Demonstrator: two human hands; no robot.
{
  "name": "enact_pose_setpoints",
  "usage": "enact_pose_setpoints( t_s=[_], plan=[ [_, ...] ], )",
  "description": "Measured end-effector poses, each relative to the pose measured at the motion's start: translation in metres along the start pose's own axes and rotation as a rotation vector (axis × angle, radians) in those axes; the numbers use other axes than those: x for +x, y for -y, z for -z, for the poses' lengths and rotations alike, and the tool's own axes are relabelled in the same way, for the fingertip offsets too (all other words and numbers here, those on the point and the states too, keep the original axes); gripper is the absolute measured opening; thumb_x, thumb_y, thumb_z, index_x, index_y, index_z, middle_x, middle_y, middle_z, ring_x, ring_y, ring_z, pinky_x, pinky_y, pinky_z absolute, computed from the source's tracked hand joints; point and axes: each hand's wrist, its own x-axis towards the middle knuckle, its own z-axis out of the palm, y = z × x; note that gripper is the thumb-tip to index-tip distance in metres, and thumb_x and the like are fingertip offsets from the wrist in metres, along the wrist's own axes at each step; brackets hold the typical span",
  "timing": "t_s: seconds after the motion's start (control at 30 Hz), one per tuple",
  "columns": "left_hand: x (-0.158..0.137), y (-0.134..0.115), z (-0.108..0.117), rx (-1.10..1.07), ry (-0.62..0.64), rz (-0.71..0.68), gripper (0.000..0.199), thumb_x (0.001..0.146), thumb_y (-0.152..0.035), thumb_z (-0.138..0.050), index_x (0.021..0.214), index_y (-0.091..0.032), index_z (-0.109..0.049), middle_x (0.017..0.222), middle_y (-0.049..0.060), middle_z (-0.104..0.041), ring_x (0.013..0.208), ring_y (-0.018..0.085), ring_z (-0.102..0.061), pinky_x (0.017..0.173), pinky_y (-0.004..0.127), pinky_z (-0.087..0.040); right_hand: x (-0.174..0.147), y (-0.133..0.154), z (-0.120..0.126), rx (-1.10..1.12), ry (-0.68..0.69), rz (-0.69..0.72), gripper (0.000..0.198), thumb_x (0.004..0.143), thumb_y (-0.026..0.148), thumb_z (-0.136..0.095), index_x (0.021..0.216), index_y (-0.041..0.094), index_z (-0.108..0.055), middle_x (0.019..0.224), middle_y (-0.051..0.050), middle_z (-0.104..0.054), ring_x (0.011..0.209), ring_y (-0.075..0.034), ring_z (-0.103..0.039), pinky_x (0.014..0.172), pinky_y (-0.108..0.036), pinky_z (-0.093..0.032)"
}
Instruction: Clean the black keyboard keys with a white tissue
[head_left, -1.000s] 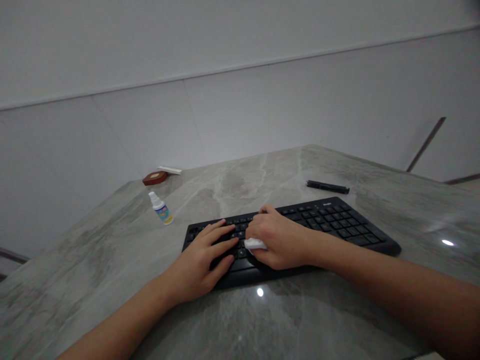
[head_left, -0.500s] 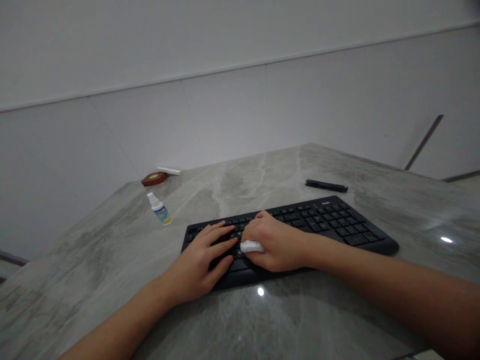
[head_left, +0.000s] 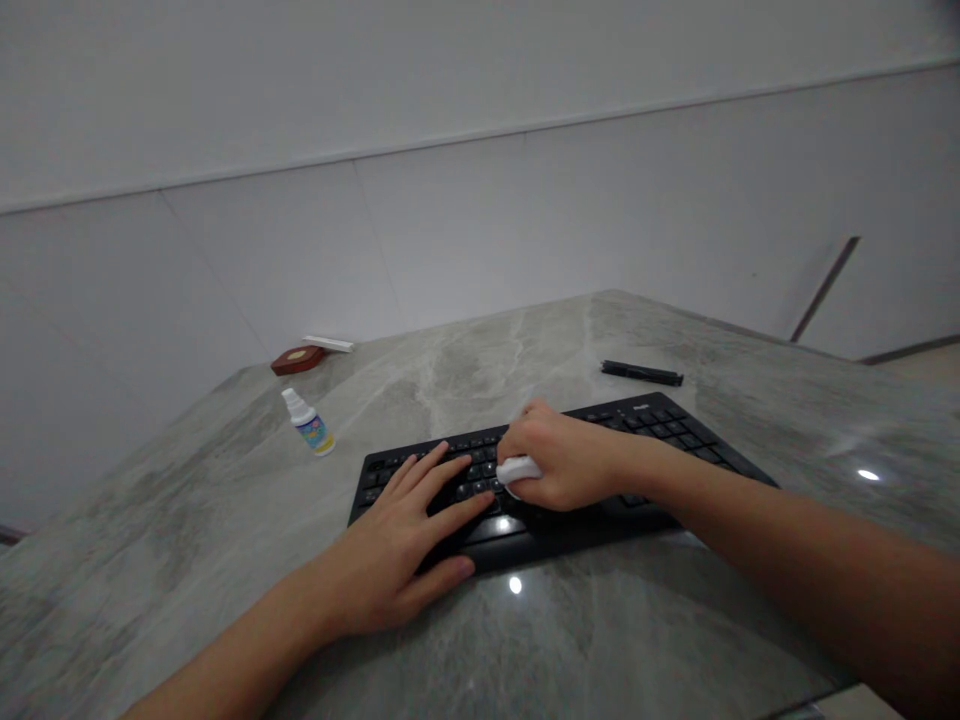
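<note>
A black keyboard [head_left: 525, 545] with a number pad lies in front of me on the grey marbled table [head_left: 585, 620]. My left hand [head_left: 401, 535] rests on its left part, fingers spread over the keys and thumb near the front edge. Bunched in my right hand [head_left: 559, 460] is a white cloth or tissue [head_left: 519, 470], pressed against the middle keys. Those fingers are curled round it, so most of the white piece is hidden. Part of the number pad is covered by my right forearm.
A small white spray bottle [head_left: 309, 425] with a colourful label stands left of the keyboard. Behind it lie a dark red box [head_left: 297, 360] and a white strip [head_left: 328, 344]. Beyond the keyboard lies a black stick-like item [head_left: 642, 373]. A wall [head_left: 465, 230] borders the table's far side.
My right hand has shifted a little to the right and away from me over the keys with the white piece. My left hand's fingers have spread wider, the thumb now nearer the keyboard's front edge.
</note>
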Motion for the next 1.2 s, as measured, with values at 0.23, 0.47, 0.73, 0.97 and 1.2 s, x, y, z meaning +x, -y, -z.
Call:
enact_pose_setpoints(
  t_s=[0.23,0.47,0.73,0.97,1.2],
  plan=[
    [0.005,-0.008,-0.003,0.004,-0.003,0.005,0.067,0.094,-0.038,-0.065,0.154,-0.033,-0.035,0.166,0.009,-0.013,0.15,0.045,-0.011,0.112,0.075,-0.023,0.002,0.003,-0.003,-0.016,0.041,0.011,0.009,0.077,0.015,-0.06,0.068,0.017,-0.062,0.07,-0.003,-0.069,0.071,-0.018,-0.062,0.088,-0.036,-0.04],
    [0.006,-0.011,0.0,-0.057,0.032,-0.001,0.05,0.095,-0.026,-0.062,0.143,-0.027,-0.049,0.165,0.006,-0.02,0.152,0.04,-0.004,0.115,0.071,-0.022,0.002,0.005,-0.001,-0.034,0.069,0.004,0.01,0.078,0.015,-0.059,0.068,0.017,-0.061,0.069,-0.002,-0.068,0.07,-0.017,-0.062,0.088,-0.035,-0.041],
    [0.005,-0.011,0.0,-0.182,0.0,0.01,0.071,0.093,-0.018,-0.06,0.155,-0.027,-0.026,0.157,0.009,-0.04,0.152,0.034,-0.015,0.118,0.066,-0.023,0.002,0.002,-0.003,-0.048,0.054,-0.01,0.01,0.077,0.018,-0.058,0.068,0.017,-0.06,0.068,-0.003,-0.066,0.067,-0.018,-0.059,0.084,-0.034,-0.042],
    [0.004,-0.011,0.001,-0.276,0.009,0.017,0.068,0.095,-0.016,-0.055,0.154,-0.029,-0.023,0.152,0.007,-0.048,0.152,0.03,-0.02,0.118,0.066,-0.024,0.003,0.005,-0.001,-0.069,0.073,-0.025,0.009,0.078,0.019,-0.057,0.07,0.017,-0.062,0.071,-0.004,-0.067,0.071,-0.019,-0.061,0.084,-0.033,-0.043],
    [0.005,-0.02,0.002,-0.304,-0.092,-0.193,0.049,0.091,-0.009,-0.054,0.137,-0.021,-0.042,0.147,0.013,-0.048,0.141,0.027,-0.042,0.12,0.05,-0.034,0.001,0.004,-0.002,-0.039,0.067,-0.023,0.011,0.078,0.02,-0.057,0.071,0.017,-0.064,0.07,-0.004,-0.068,0.068,-0.018,-0.06,0.077,-0.03,-0.043]
  ],
)
